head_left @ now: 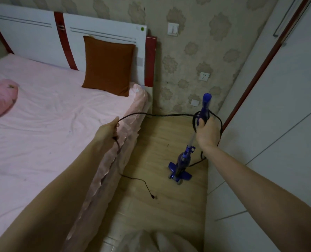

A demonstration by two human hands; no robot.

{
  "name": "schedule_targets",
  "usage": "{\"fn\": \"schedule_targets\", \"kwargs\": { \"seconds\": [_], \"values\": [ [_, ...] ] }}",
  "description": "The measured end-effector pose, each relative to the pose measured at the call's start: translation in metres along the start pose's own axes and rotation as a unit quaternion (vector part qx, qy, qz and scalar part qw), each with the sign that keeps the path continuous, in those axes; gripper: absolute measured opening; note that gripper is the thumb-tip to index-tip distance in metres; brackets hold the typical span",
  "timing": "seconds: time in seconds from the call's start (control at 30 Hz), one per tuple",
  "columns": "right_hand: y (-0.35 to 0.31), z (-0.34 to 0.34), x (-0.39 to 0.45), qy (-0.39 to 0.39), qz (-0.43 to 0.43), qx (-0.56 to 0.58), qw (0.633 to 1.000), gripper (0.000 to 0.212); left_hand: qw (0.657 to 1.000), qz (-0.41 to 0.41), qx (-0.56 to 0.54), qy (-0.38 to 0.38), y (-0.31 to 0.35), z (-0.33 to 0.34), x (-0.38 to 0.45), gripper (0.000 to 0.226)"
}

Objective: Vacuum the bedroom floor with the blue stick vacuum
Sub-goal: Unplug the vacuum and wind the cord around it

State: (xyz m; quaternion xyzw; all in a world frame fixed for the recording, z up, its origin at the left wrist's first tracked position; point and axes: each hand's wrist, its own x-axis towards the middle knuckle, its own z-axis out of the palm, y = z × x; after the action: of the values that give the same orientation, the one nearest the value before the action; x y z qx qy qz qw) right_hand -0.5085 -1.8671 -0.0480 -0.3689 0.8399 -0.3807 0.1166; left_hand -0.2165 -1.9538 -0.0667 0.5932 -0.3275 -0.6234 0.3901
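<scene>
Narrow strip of pale wood-plank floor (162, 197) running up the centre of the frame, hemmed on the left by the bed (42, 124) edge with its glossy pink ruffled skirt and on the right by flat white wardrobe doors (271, 142) trimmed in dark red; closed off at the top by patterned beige wallpaper with a wall socket (204, 76) right of centre. Standing in that strip, right of centre: blue stick vacuum (183, 160), slim metal tube, flat winged head on the planks, close to the wardrobe side. Right hand (206, 133) wrapped round the vacuum's blue handle, fingers curled tight, loops of cord bunched around the grip. Left hand (108, 129) at centre left over the bed corner, fingers pinching the thin black cord (160, 115), pulled nearly straight across between both hands. Loose tail of the cord dropping along the bed skirt and snaking over the floor to a small plug (153, 197) lying at lower centre. Smooth, lightly creased pink sheet; square rust-brown cushion (108, 65) propped against the glossy white headboard at upper centre
</scene>
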Motion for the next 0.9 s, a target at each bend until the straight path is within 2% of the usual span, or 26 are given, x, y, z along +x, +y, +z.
{"fn": "schedule_targets", "kwargs": {
  "seconds": [0.1, 0.2, 0.27, 0.33, 0.4, 0.47, 0.57, 0.63, 0.7, 0.77, 0.83, 0.9],
  "values": [
    [-0.008, 0.021, -0.014, -0.026, 0.005, 0.08, 0.996, 0.02, 0.992, -0.064, -0.112, -0.004, 0.009, 0.036, -0.015, 0.035],
    [-0.022, 0.031, -0.029, -0.086, 0.021, 0.218, 0.972, 0.017, 0.974, -0.085, -0.209, -0.006, 0.003, 0.061, -0.028, 0.028],
    [-0.035, 0.035, -0.036, -0.131, 0.007, 0.279, 0.951, 0.019, 0.973, -0.092, -0.209, 0.004, -0.006, 0.069, -0.029, 0.027],
    [-0.045, 0.04, -0.038, -0.178, -0.015, 0.306, 0.935, 0.017, 0.989, -0.089, -0.12, 0.005, -0.013, 0.072, -0.031, 0.029],
    [-0.053, 0.046, -0.036, -0.203, -0.019, 0.303, 0.931, 0.01, 0.992, -0.089, 0.066, -0.053, -0.019, 0.074, -0.038, 0.028],
    [-0.06, 0.047, -0.034, -0.197, -0.008, 0.298, 0.934, 0.009, 0.959, -0.105, 0.235, -0.121, -0.029, 0.079, -0.045, 0.03],
    [-0.06, 0.042, -0.024, -0.137, 0.027, 0.279, 0.95, 0.016, 0.878, -0.093, 0.424, -0.202, -0.052, 0.077, -0.048, 0.028],
    [-0.053, 0.04, -0.011, -0.085, 0.046, 0.256, 0.962, 0.016, 0.837, -0.092, 0.488, -0.229, -0.068, 0.064, -0.05, 0.022],
    [-0.045, 0.038, -0.001, -0.062, 0.052, 0.229, 0.97, 0.014, 0.804, -0.096, 0.55, -0.206, -0.084, 0.047, -0.046, 0.019],
    [-0.038, 0.039, 0.002, -0.073, 0.054, 0.225, 0.97, 0.014, 0.742, -0.026, 0.642, -0.189, -0.098, 0.027, -0.039, 0.032],
    [-0.035, 0.039, -0.006, -0.098, 0.049, 0.228, 0.967, 0.013, 0.74, -0.016, 0.65, -0.171, -0.103, 0.017, -0.03, 0.041],
    [-0.034, 0.041, -0.018, -0.148, 0.029, 0.212, 0.966, 0.017, 0.756, 0.007, 0.624, -0.197, -0.088, 0.018, -0.025, 0.033]
  ]
}}
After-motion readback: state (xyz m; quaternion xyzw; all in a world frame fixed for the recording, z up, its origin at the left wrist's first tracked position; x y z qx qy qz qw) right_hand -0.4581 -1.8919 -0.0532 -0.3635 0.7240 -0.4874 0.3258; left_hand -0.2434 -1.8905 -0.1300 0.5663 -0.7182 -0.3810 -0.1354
